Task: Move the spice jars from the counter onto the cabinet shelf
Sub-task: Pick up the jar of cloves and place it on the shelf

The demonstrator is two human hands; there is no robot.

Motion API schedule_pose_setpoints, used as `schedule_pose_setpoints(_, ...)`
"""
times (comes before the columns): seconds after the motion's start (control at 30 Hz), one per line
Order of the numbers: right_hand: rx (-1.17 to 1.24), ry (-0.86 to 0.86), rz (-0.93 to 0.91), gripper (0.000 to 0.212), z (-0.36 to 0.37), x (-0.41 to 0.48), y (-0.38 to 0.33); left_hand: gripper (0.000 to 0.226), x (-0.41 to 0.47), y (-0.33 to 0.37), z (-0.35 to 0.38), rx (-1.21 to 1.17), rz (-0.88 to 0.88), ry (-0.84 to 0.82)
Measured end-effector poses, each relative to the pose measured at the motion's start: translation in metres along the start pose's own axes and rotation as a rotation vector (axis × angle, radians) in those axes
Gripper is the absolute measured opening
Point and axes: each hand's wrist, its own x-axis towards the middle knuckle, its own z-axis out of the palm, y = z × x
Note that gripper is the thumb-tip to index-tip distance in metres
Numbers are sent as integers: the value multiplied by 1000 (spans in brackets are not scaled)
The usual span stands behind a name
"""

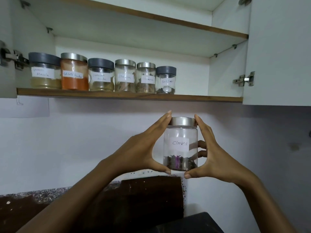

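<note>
Your left hand [144, 148] and right hand [217, 155] grip cloves jar [180, 143] between them, thumbs under base, forefingers at lid. Jar upright, below cabinet shelf [202, 98] front edge. Six jars [125, 76] line shelf's left part.

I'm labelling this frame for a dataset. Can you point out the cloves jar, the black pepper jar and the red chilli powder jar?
cloves jar [180, 143], head view, on its white label.
black pepper jar [166, 81], head view, on its label.
red chilli powder jar [74, 75], head view, on its label.
</note>
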Motion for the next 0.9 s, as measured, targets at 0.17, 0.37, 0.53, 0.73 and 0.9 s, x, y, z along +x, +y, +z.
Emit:
schedule_pose_setpoints(0.17,37,6,-17,132,-38,39,2,128,53,-7,-18,52,29,25)
schedule_pose_setpoints(0.37,-92,93,-96,137,-96,103,7,129,134,-13,-43,291,36,109)
schedule_pose_setpoints(0.53,-185,108,-92,138,-141,152,19,128,198,-34,-45,490,46,198)
schedule_pose_setpoints(0.73,-208,80,-89,134,-153,193,44,126,241,-60,-39,756,-11,235)
schedule_pose_setpoints(0.9,-161,38,-44,135,-153,216,58,127,255,-75,-33,819,-88,220)
